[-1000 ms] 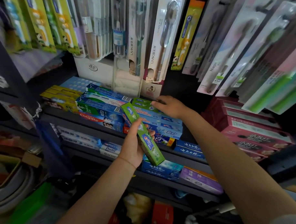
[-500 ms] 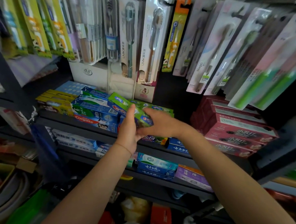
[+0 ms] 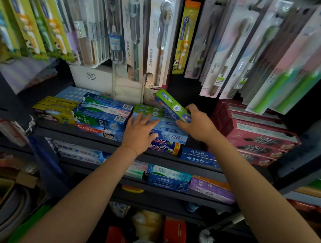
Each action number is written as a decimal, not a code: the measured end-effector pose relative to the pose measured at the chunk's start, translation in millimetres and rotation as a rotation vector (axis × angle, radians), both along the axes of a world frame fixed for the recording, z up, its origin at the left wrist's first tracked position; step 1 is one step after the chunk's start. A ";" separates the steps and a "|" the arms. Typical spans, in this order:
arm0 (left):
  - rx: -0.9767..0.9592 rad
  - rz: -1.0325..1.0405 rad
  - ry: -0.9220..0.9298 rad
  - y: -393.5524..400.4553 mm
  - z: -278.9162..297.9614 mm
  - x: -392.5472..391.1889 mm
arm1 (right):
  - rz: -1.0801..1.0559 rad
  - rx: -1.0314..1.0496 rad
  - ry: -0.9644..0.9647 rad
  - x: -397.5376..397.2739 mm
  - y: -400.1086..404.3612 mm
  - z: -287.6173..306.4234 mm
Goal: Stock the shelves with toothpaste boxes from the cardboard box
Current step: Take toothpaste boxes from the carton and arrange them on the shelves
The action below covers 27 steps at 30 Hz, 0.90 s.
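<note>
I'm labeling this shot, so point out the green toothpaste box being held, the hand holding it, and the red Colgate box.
green toothpaste box (image 3: 172,105), head view, its top face.
right hand (image 3: 198,122), head view, its back.
Colgate box (image 3: 91,129), head view, its red front.

glossy card toothpaste box (image 3: 172,105)

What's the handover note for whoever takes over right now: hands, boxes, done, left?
Right hand: grips a green rectangular cardboard toothpaste box, tilted, its far end raised above the stack.
Left hand: open, fingers flat on the light blue toothpaste boxes topping the middle stack on the dark upper shelf.
Done: other green boxes already lie on that stack.
Left: lay the held box down flat beside them, release the grip, fetch more. The supply carton is out of view.
</note>
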<state>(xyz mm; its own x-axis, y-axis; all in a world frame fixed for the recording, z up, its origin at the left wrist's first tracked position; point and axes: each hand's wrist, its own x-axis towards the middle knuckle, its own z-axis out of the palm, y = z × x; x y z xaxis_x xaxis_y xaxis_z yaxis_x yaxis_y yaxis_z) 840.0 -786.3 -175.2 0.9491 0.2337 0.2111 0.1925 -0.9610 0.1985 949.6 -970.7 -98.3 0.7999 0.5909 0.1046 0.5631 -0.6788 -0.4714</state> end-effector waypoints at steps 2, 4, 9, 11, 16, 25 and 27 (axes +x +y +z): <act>0.004 0.002 -0.001 0.7 -0.2 2.7 | -0.013 0.006 0.001 1.4 -1.4 -0.9; 0.019 0.010 -0.009 1.8 -1.0 6.8 | -0.008 0.018 -0.004 3.0 -2.6 -3.1; 0.012 0.002 -0.005 8.6 -0.3 17.9 | 0.037 0.106 -0.042 6.8 -3.6 -12.9; 0.016 -0.018 -0.022 11.3 -2.1 17.2 | 0.039 0.118 -0.068 9.1 -3.0 -16.3; 0.011 -0.030 -0.075 10.0 -2.7 10.7 | -0.012 0.160 -0.147 20.1 3.3 -16.8; 0.118 -0.046 0.037 6.9 14.4 29.9 | 0.002 0.140 -0.153 29.8 20.4 -13.7; 0.094 -0.079 -0.008 8.6 10.2 27.7 | 0.013 0.141 -0.158 31.8 21.2 -13.8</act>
